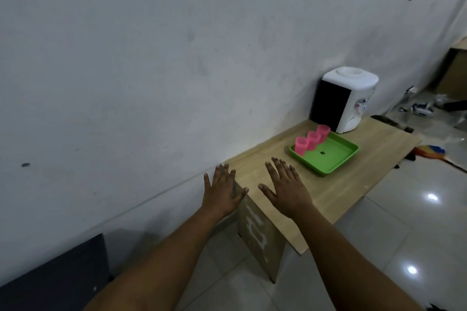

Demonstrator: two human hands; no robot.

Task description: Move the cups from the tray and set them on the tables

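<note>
Reaching forward from the head view, with left hand [222, 190] and right hand [286, 188] both spread flat, palms down, fingers straight and holding nothing. Hovering or resting near the near end of the wooden table [336, 192], which of the two not clear from this angle. Beyond the right fingertips, well apart from them: green tray [336, 159], carrying three pink cups [314, 140] in a row along its wall-side edge, each just beside or touching the next. Past the tray, white water dispenser [346, 98] against the wall.

Standing upright, all three cups, mouths up, long axis vertical, tapering toward the base; row running away from the hands toward the dispenser.

Best done, probably, by stepping closer first, then taking the nearest cup [302, 145] round its side wall with fingers and thumb, lifting straight up to clear the tray rim, keeping it vertical, steadying the tray with the other hand if it slides
</note>
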